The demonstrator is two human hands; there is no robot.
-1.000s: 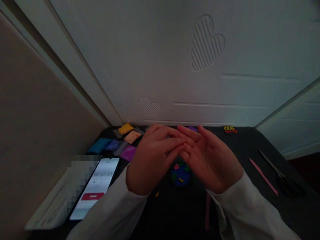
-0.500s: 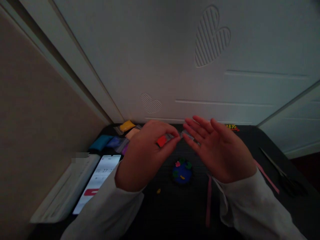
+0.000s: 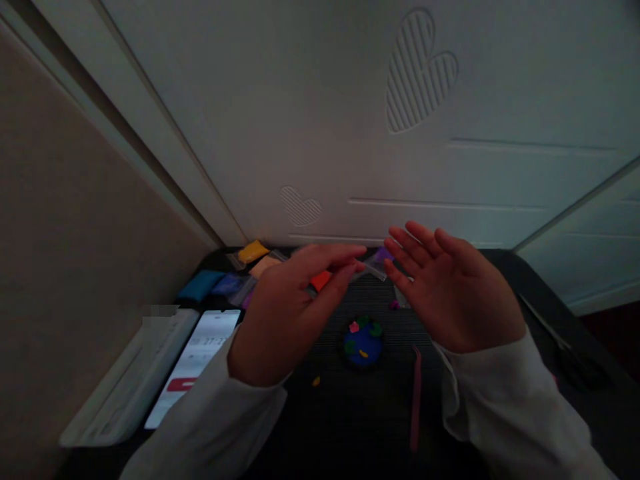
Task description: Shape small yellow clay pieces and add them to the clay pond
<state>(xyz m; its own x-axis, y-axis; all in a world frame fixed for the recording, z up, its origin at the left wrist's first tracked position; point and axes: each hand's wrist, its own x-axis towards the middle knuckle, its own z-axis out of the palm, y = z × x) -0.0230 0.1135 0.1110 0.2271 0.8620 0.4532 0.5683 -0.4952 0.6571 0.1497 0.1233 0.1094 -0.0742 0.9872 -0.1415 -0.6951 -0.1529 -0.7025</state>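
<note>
My left hand (image 3: 290, 307) is raised over the dark table, its fingers pinched on a small clear bag of red clay (image 3: 321, 280). The bag's clear end (image 3: 373, 269) sticks out to the right. My right hand (image 3: 450, 290) hovers just right of that end with fingers stretched out and slightly apart; whether a fingertip touches the bag I cannot tell. Below the hands lies a blue clay disc (image 3: 363, 342) with small pink, green and yellow bits on it.
Several clay bags, yellow (image 3: 253, 251), peach, blue (image 3: 200, 285) and purple, lie at the back left. A lit phone (image 3: 197, 357) rests on a white box (image 3: 120, 393) at left. A pink stick tool (image 3: 415, 397) lies near me. Scissors (image 3: 565, 353) sit at right. White panels stand behind.
The hands, joined a second ago, have drawn apart. The red clay bag has come into view in my left hand, and my right hand has opened and shifted right.
</note>
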